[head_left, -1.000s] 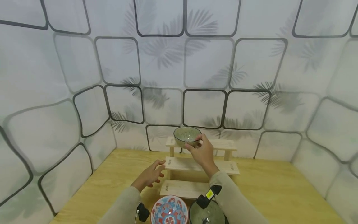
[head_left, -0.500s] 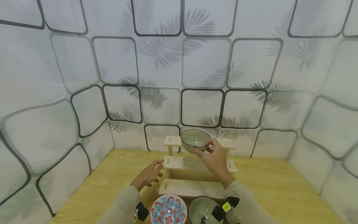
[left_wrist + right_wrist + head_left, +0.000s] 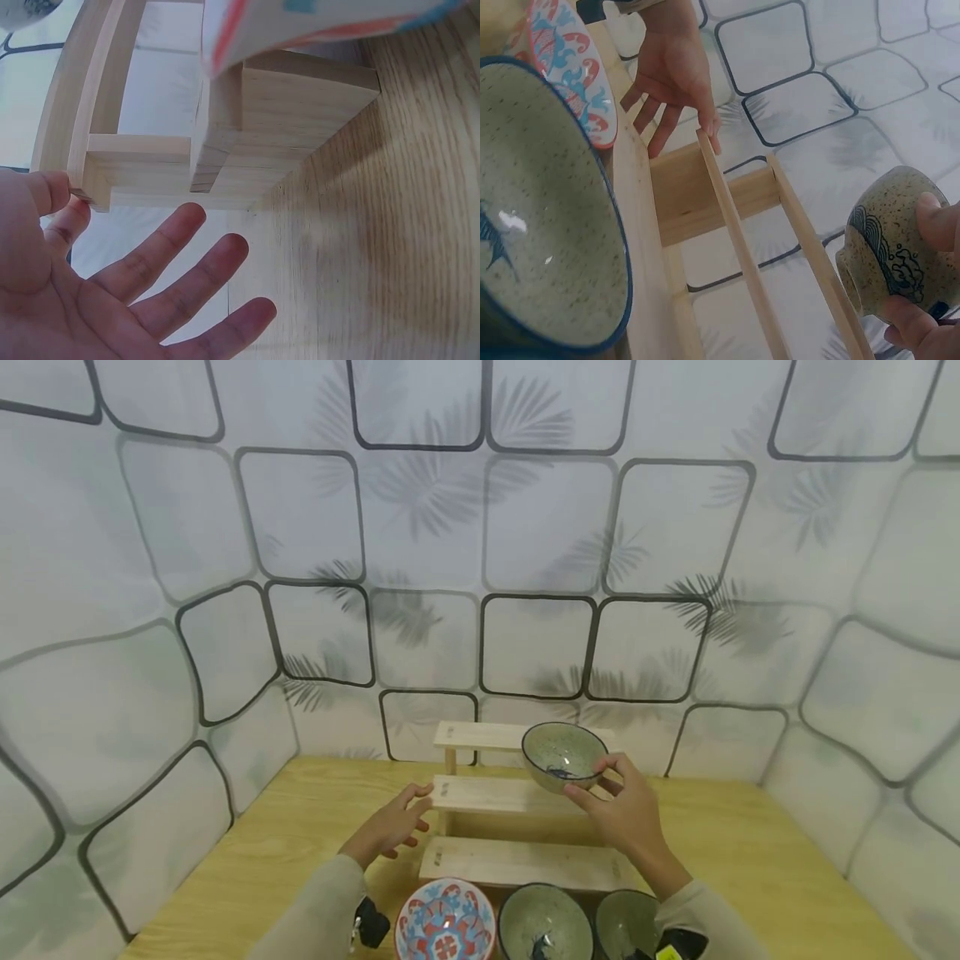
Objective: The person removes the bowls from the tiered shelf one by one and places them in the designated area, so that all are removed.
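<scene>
My right hand [image 3: 628,814] holds a small speckled green bowl [image 3: 558,750] by its side, thumb and fingers pinching it. The bowl is in the air in front of the upper part of a three-step wooden shelf [image 3: 517,862]. Its blue wave pattern shows on the outside of the bowl [image 3: 892,232] in the right wrist view. My left hand [image 3: 388,825] is at the shelf's left side. In the left wrist view, thumb and forefinger of that hand [image 3: 127,285] pinch the end of the middle board [image 3: 94,161], while the other fingers are spread.
In front of the shelf stand a red-and-blue patterned bowl [image 3: 446,920], a larger green bowl [image 3: 546,922] and another green bowl [image 3: 628,922], partly cut off. All are on a wood-grain table [image 3: 720,860]. A patterned curtain [image 3: 540,527] hangs behind.
My right hand has carried the small green bowl to the right and slightly down, uncovering more of the bowls in front. The left hand stays at the shelf's end.
</scene>
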Demonstrator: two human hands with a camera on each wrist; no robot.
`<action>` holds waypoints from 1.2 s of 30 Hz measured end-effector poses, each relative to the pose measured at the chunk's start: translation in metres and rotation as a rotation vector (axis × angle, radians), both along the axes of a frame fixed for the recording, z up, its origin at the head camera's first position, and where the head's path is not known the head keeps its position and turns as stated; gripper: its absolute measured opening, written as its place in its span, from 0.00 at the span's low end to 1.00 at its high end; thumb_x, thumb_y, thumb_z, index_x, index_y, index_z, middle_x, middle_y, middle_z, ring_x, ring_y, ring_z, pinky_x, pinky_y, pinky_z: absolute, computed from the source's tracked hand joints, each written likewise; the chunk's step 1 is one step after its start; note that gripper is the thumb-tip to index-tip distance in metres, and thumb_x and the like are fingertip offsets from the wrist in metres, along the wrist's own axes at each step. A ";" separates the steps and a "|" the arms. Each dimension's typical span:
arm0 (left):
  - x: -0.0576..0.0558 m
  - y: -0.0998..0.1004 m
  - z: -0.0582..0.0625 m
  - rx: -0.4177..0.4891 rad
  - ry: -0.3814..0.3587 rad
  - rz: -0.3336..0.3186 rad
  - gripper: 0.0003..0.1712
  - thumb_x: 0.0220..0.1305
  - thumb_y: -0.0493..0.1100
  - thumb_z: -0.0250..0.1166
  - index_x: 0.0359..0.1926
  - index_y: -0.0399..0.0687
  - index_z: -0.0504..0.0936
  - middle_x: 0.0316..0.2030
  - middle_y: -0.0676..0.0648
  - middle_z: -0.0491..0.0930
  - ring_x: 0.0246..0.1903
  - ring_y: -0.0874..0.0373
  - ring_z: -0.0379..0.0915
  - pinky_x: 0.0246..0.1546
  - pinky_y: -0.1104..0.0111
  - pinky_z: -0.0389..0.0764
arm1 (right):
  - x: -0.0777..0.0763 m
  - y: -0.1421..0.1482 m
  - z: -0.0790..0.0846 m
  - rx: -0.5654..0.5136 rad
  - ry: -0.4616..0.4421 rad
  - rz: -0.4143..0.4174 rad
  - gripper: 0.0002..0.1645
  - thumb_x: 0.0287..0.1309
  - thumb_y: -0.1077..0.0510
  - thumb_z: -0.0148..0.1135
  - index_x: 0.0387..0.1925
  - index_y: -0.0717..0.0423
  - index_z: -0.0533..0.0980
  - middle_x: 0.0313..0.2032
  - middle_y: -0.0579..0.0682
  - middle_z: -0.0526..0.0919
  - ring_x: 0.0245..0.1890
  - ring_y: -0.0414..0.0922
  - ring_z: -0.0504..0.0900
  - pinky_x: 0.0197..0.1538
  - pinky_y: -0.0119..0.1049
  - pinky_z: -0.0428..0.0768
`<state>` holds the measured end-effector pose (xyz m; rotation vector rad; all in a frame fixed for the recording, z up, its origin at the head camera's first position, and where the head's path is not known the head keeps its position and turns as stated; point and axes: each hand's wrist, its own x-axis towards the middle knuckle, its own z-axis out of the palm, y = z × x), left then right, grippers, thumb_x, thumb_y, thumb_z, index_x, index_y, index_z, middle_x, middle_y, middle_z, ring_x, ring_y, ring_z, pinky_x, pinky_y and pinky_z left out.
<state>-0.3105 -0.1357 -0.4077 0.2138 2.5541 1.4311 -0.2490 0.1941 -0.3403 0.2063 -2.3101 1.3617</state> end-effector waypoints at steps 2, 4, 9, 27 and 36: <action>0.001 0.000 0.000 0.002 -0.003 -0.004 0.33 0.72 0.67 0.46 0.71 0.61 0.61 0.48 0.43 0.80 0.41 0.45 0.77 0.34 0.45 0.74 | 0.007 0.007 -0.001 -0.006 -0.023 0.002 0.27 0.49 0.53 0.77 0.41 0.59 0.68 0.61 0.62 0.69 0.53 0.67 0.76 0.40 0.40 0.82; 0.001 -0.002 -0.001 0.007 -0.010 -0.006 0.33 0.71 0.67 0.46 0.71 0.60 0.61 0.48 0.43 0.80 0.41 0.44 0.77 0.34 0.45 0.74 | 0.014 0.013 0.000 -0.017 -0.041 0.012 0.27 0.50 0.54 0.76 0.41 0.60 0.68 0.61 0.63 0.69 0.54 0.68 0.75 0.41 0.41 0.82; 0.000 -0.006 -0.003 -0.001 -0.022 -0.003 0.33 0.71 0.67 0.46 0.71 0.62 0.60 0.47 0.43 0.80 0.40 0.44 0.77 0.34 0.44 0.74 | 0.023 0.027 -0.001 -0.023 -0.050 0.033 0.26 0.51 0.56 0.75 0.42 0.62 0.68 0.57 0.64 0.70 0.54 0.69 0.74 0.41 0.41 0.82; -0.002 -0.011 0.008 0.015 -0.032 -0.034 0.32 0.72 0.65 0.47 0.71 0.62 0.60 0.50 0.44 0.79 0.41 0.48 0.77 0.34 0.48 0.74 | 0.047 0.077 -0.025 0.005 -0.073 -0.019 0.25 0.47 0.58 0.77 0.38 0.61 0.68 0.60 0.67 0.68 0.52 0.75 0.72 0.35 0.39 0.82; -0.002 -0.007 0.003 0.015 -0.037 -0.038 0.32 0.71 0.66 0.47 0.71 0.64 0.61 0.48 0.46 0.79 0.41 0.48 0.77 0.36 0.45 0.73 | 0.062 0.103 -0.046 -0.008 -0.145 -0.068 0.26 0.48 0.58 0.77 0.39 0.63 0.67 0.60 0.65 0.66 0.53 0.73 0.72 0.35 0.36 0.82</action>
